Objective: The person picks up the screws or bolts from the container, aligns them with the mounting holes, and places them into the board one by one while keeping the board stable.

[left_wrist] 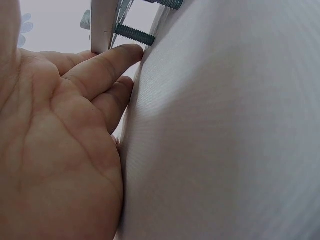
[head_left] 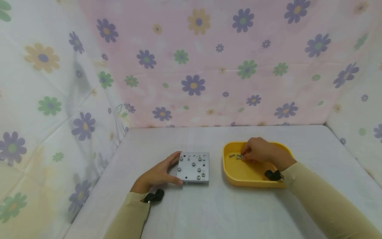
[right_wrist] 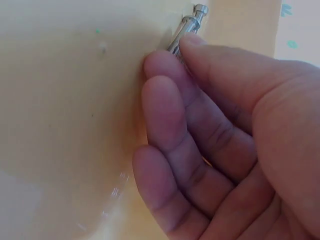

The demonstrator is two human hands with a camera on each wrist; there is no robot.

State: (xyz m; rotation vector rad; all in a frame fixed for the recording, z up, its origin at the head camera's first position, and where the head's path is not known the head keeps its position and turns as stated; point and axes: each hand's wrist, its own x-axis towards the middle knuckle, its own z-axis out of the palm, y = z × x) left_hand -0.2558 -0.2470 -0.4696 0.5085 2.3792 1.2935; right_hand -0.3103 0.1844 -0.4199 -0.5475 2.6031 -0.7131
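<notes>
A square silvery metal plate (head_left: 188,170) with several holes lies on the white table, and several socket-head screws (head_left: 193,164) stand in it. My left hand (head_left: 159,174) holds the plate at its left side, thumb at the near corner and fingers at the far one. Threaded screw shanks (left_wrist: 135,35) stick out under the plate in the left wrist view. Inside a yellow tray (head_left: 238,182), my right hand (head_left: 259,151) pinches a screw (right_wrist: 187,24) between thumb and index finger. Another screw head shows just beyond it.
Loose screws (head_left: 231,155) lie in the tray's left part, beside the right fingertips. The tray stands to the right of the plate, with a strip of white table (head_left: 216,172) between them. Flowered cloth (head_left: 209,99) hangs behind and at both sides.
</notes>
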